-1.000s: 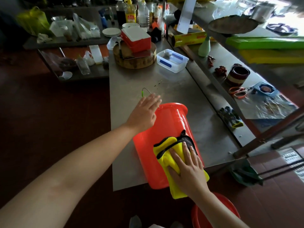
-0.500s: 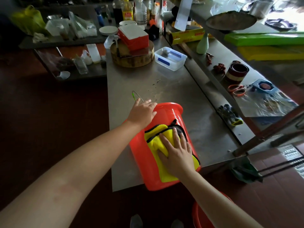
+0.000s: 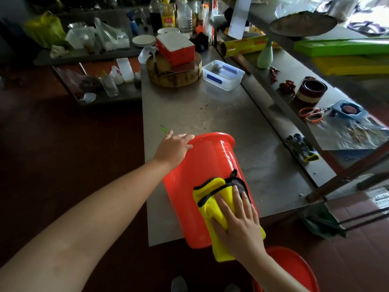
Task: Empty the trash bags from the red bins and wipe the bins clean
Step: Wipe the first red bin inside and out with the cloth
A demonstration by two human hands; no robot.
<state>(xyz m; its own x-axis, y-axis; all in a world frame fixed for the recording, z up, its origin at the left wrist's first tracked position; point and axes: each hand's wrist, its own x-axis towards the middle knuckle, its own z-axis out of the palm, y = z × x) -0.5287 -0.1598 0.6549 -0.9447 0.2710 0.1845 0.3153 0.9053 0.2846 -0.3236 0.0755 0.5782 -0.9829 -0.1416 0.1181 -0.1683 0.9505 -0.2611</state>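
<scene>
My right hand [image 3: 237, 224] lies flat, fingers spread, pressing the yellow cloth [image 3: 210, 199] against the upper side of the bin [image 3: 210, 161]. My left hand [image 3: 172, 147] rests on the rim at the far end, fingers fairly straight and laid over the lip, not clenched.

The bin lies on its side on the tabletop [image 3: 189, 110], mouth away from me and base at the near edge. I judge it light, thin-walled and smooth. Being round, it will likely roll or skid under a sideways push, and the wall may give if I press hard. The rolled rim looks like the stiffest part, so that is the place to steady it. The cloth is soft and bunches, so a flat palm suits it best.

A second bin [image 3: 294, 268] sits on the floor below my right arm.
</scene>
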